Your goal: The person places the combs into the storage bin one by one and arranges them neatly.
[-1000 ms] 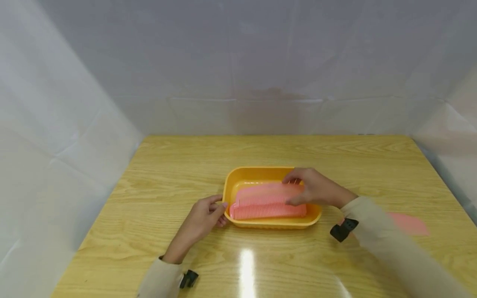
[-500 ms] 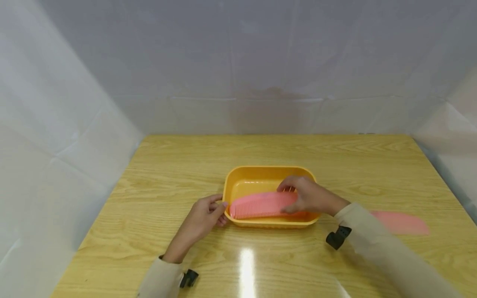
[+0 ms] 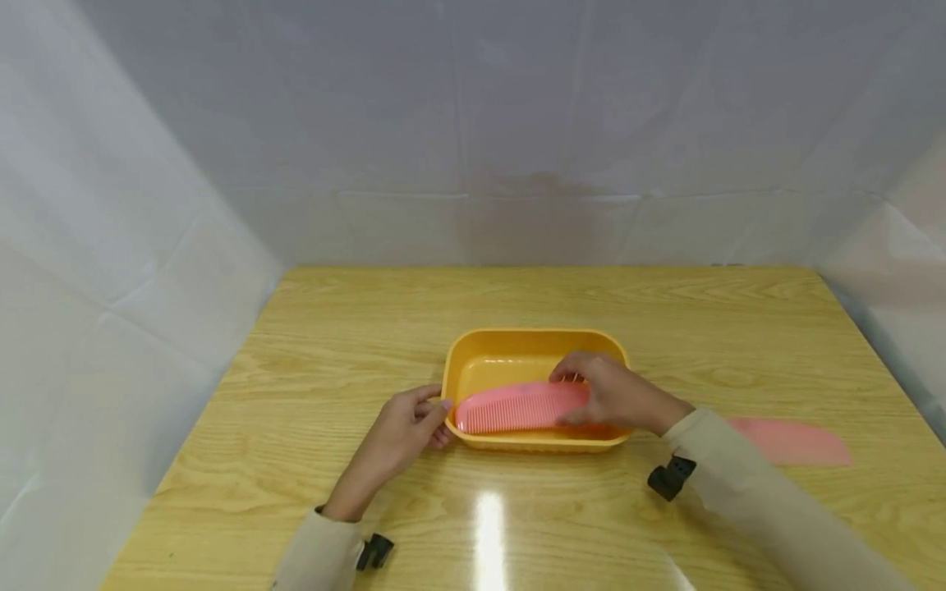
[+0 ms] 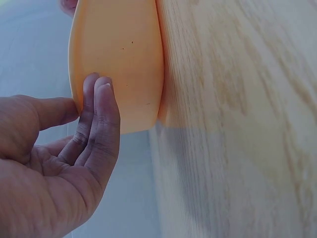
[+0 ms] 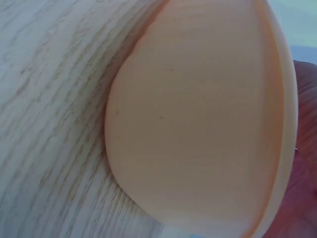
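Observation:
A yellow rectangular plastic basin [image 3: 510, 341] stands on the table, its outer wall [image 4: 124, 54] close up in the left wrist view. My left hand [image 3: 402, 431] pinches its left rim, thumb on the rim and fingers against the outside wall. Inside, along the near side, lies a pink comb [image 3: 510, 406] with its teeth toward me. My right hand [image 3: 619, 392] reaches in over the right side and grips the comb's right end, between thumb and fingers. Only one comb shows clearly here; any comb beneath it is hidden. In the right wrist view the basin's wall [image 5: 193, 119] hides most of that hand.
Another pink comb [image 3: 801, 443] lies on the wooden table [image 3: 369, 312] at the right, partly behind the right sleeve [image 3: 754, 484]. White sheeting [image 3: 473, 123] closes off the back and both sides.
The comb in my right hand has come toward me and down, over another comb in the basin that showed before. The right hand is nearly still since half a second ago. My left hand has stayed put.

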A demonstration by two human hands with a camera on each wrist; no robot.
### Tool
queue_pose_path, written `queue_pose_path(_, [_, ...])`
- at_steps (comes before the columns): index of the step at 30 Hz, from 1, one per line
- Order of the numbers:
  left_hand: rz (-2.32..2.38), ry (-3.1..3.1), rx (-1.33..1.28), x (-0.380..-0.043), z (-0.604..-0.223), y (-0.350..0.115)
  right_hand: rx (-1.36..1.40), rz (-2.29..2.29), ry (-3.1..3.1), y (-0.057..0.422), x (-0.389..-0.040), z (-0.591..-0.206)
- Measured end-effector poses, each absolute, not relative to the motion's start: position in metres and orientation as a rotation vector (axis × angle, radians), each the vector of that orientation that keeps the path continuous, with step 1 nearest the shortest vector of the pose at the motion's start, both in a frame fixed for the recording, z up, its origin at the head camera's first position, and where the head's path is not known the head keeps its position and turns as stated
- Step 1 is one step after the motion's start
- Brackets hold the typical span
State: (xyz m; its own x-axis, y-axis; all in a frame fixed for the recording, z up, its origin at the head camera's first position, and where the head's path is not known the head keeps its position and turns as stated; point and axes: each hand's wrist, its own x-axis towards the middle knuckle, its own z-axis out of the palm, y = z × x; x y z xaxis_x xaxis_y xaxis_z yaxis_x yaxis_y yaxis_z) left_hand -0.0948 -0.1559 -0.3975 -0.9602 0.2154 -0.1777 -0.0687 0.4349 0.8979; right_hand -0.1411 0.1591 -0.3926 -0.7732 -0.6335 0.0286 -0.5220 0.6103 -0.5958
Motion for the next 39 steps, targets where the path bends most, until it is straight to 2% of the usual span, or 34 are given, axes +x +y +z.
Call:
queue_pose_path(11, [1.538,2.425,0.144,-0.094,-0.398,-0.157,-1.041,-0.819,2.698,0.159,-0.137,-0.394])
queue_pose_path(18, [1.542,2.419,0.151,-0.095,-0.398,-0.157,-0.939,-0.883,2.663,0.17,-0.137,-0.382])
queue_pose_path(28, [1.531,2.425,0.147,-0.095,-0.399,-0.157,-0.871,-0.889,2.767,0.218,-0.138,-0.365])
queue_pose_path(39, [1.526,2.411,0.142,-0.096,-0.398,-0.157,-0.762,-0.865,2.833,0.278,-0.125,-0.358])
